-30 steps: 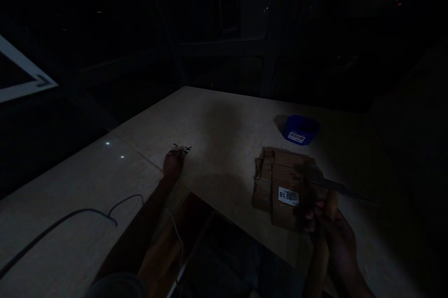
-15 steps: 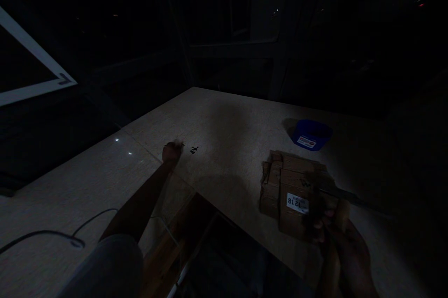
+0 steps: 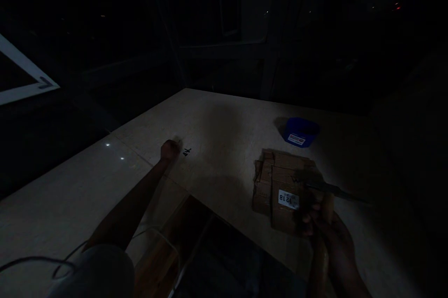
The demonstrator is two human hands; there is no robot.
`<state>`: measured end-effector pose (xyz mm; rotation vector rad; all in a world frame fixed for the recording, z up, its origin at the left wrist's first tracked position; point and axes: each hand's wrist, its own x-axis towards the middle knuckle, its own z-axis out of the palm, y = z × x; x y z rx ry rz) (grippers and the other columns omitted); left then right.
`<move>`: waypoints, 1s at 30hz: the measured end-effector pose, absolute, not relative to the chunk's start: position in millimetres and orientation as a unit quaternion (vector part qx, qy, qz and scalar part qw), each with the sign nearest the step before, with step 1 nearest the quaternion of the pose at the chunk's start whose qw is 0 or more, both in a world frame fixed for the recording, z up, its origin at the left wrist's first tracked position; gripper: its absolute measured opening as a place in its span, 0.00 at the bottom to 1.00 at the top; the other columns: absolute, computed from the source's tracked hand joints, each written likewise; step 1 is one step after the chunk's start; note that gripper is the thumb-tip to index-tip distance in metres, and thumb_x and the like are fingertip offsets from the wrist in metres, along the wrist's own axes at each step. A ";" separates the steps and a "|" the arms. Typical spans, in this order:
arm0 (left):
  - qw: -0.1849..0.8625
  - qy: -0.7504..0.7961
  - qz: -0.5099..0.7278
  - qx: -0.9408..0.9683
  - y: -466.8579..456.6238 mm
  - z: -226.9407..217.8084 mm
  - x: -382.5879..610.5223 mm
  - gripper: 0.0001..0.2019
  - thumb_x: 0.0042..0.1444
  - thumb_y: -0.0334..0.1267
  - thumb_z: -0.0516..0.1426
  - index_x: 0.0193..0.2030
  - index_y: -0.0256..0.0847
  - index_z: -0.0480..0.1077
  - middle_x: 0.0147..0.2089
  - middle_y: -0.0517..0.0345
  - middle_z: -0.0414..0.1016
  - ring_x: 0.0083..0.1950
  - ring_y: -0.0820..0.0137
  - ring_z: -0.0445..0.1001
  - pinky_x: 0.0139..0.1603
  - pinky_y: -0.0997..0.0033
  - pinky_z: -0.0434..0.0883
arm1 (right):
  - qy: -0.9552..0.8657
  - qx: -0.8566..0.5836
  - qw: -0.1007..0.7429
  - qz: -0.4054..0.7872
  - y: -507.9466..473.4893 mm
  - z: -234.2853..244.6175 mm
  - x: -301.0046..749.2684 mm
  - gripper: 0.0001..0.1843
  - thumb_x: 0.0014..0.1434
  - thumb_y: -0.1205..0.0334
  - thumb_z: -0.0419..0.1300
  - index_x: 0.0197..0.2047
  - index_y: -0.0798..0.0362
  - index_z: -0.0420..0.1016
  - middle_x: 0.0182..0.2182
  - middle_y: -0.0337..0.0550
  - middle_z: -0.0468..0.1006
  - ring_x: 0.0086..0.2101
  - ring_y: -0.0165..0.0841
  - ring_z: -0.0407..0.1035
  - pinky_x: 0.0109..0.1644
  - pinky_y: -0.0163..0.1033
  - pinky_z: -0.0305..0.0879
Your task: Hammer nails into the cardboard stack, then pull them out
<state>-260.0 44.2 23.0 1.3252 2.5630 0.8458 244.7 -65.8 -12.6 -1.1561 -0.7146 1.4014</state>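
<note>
My left hand (image 3: 170, 149) reaches out over the table, its fingers curled in and closed. What it may be holding is hidden in the dim light. Just to its right lie several small dark pieces (image 3: 186, 152), perhaps nails. My right hand (image 3: 338, 242) grips the wooden handle of a hammer (image 3: 326, 211), whose long dark metal head lies crosswise above the hand. Behind and left of the hammer is a flattish brown cardboard piece (image 3: 285, 174) with a white label reading 1218.
A blue plastic tub (image 3: 301, 132) with a label stands beyond the cardboard. The pale tabletop (image 3: 147, 123) has a seam near my left arm. A thin cable (image 3: 38, 258) runs at lower left. Below the table edge is a wooden surface (image 3: 161, 260). Surroundings are very dark.
The view has shifted slightly, so table things sit a little further left. My left hand stays by the small dark pieces, its fingers more tucked in. The hammer stays in my right hand.
</note>
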 end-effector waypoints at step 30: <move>0.418 0.418 0.417 0.690 68.4 -8.7 63.8 0.10 0.53 0.45 0.63 0.34 0.42 0.80 0.35 0.55 0.81 0.36 0.67 0.78 0.36 0.71 0.74 | -0.296 -0.470 0.563 0.612 -55.4 -15.9 240.4 0.16 0.55 0.56 0.65 0.43 0.51 0.65 0.24 0.35 0.79 0.18 0.30 0.70 0.24 0.35 0.67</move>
